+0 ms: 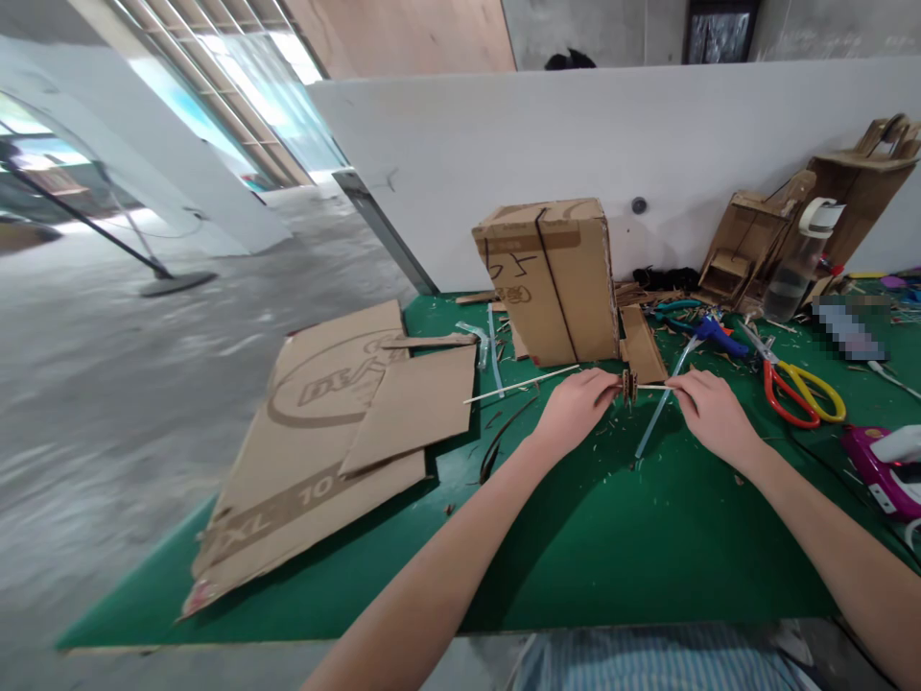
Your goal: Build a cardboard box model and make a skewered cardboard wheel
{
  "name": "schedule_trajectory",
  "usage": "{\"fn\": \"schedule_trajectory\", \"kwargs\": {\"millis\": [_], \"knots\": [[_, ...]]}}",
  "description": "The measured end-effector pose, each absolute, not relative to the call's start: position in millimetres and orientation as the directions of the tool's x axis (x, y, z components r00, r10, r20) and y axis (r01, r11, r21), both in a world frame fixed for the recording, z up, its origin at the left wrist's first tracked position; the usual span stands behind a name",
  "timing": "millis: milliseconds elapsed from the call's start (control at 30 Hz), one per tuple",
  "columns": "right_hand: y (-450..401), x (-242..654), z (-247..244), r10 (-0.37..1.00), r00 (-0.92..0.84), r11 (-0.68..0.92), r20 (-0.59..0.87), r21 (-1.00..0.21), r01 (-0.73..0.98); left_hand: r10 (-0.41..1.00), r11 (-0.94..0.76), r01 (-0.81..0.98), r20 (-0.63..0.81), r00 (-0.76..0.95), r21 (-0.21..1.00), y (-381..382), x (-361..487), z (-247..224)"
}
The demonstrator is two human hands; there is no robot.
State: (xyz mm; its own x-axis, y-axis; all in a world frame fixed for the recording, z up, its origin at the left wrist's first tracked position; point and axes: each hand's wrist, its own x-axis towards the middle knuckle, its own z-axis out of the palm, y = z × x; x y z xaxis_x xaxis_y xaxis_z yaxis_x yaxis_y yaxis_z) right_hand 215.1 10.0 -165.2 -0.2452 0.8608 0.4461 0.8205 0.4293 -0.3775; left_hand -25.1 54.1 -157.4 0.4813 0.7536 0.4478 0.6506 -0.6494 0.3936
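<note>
Above the green table my left hand (579,405) is closed, pinching a small stack of cardboard pieces (630,387), apparently round, seen nearly edge-on. A thin pale stick (651,387) runs out of the stack to the right. The fingers of my right hand (709,408) are closed on that stick's other end. Just left of my left hand is another thin pale stick (514,386), slanting; whether it touches the hand I cannot tell. A clear glue stick (653,422) lies between the hands, its upper end at a blue glue gun (720,336).
A tall cardboard box (554,288) stands behind my hands. Flat cardboard sheets (323,413) lie at left. To the right are red-and-yellow scissors (802,389), a water bottle (798,259), a blurred phone (850,328), a magenta device (882,470) and cardboard constructions (748,240).
</note>
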Motion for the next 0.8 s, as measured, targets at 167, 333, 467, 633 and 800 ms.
{"fn": "schedule_trajectory", "kwargs": {"millis": [167, 333, 467, 633, 800], "knots": [[9.6, 215.8, -162.0, 0.823, -0.169, 0.396, 0.543, -0.335, 0.855, 0.831, -0.544, 0.723, 0.396, 0.392, 0.426, 57.8, -28.5, -156.8], [10.8, 221.6, -164.1, 0.808, -0.081, 0.328, 0.584, -0.332, 0.884, 0.890, -0.450, 0.739, 0.319, 0.325, 0.501, 60.8, -30.5, -159.1], [16.2, 223.8, -167.3, 0.817, -0.067, 0.310, 0.572, -0.338, 0.889, 0.914, -0.402, 0.748, 0.287, 0.288, 0.529, 63.4, -31.6, -160.3], [51.7, 217.5, -146.9, 0.922, -0.228, 0.249, 0.314, -0.027, 0.968, 0.934, -0.349, 0.719, 0.283, 0.217, 0.601, 66.7, -33.7, -160.4], [116.5, 205.1, -128.1, 0.963, -0.205, 0.186, 0.173, 0.124, 0.975, 0.942, -0.320, 0.704, 0.293, 0.164, 0.634, 70.2, -38.6, -161.7]]}}
